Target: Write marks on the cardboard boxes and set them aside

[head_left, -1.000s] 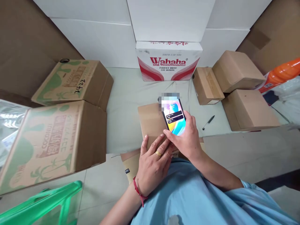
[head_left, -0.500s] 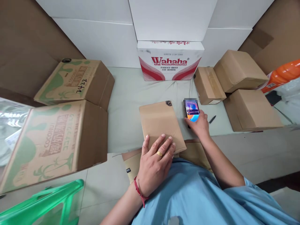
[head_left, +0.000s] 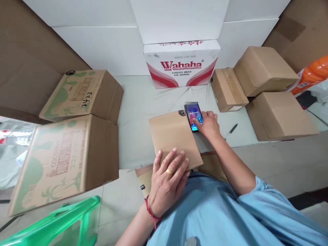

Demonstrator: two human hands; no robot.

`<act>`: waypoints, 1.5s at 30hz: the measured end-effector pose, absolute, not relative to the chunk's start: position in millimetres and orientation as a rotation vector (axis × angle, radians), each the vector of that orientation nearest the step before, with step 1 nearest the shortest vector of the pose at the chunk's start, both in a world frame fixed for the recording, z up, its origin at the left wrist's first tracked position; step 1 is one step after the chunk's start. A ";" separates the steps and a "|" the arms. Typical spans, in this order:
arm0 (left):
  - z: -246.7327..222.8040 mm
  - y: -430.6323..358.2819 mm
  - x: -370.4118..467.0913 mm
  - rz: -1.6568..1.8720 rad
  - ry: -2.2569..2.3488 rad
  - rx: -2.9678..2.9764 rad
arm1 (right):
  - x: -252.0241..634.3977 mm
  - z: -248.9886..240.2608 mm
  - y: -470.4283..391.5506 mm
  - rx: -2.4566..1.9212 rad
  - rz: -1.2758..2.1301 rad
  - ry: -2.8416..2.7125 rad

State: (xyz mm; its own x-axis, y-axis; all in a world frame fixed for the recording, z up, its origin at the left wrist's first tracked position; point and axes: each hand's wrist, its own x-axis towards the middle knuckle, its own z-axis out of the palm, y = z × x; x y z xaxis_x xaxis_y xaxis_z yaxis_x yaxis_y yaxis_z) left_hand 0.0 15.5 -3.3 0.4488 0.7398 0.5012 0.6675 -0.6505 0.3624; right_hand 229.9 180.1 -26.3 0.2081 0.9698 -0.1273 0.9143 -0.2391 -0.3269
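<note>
My left hand (head_left: 169,179) lies flat with fingers spread on the near end of a flat brown cardboard piece (head_left: 171,131), perhaps a thin box or a kraft cover. A dark mark shows at the cardboard's far right corner. Right beside that corner is a smartphone (head_left: 194,118) with a lit screen showing rows of small symbols. My right hand (head_left: 208,126) grips the phone from its right side, the thumb over the screen and the fingers along the edge. A black pen (head_left: 233,128) lies to the right of that hand.
Two coconut-printed cartons (head_left: 102,150) stand on the left, and a Wahaha water carton (head_left: 183,68) is at the back. Several plain brown boxes (head_left: 279,116) are stacked at right, near an orange bottle (head_left: 311,78). A green plastic stool (head_left: 53,222) is at lower left.
My right hand has moved left with the smartphone, up against the cardboard's edge. The screen has switched from a picture with notices to rows of symbols. My left hand stays put.
</note>
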 end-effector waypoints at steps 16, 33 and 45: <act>-52.6 14.4 -32.9 1.267 1.536 1.561 | 351.4 -41.1 125.7 -2.833 0.421 -1.436; -28.2 -2.3 -40.0 0.875 1.346 1.500 | 234.8 -23.4 45.2 -1.435 1.069 -1.460; -10.1 35.7 53.1 0.687 0.685 2.078 | 340.8 -1.3 8.1 -1.629 0.664 -0.801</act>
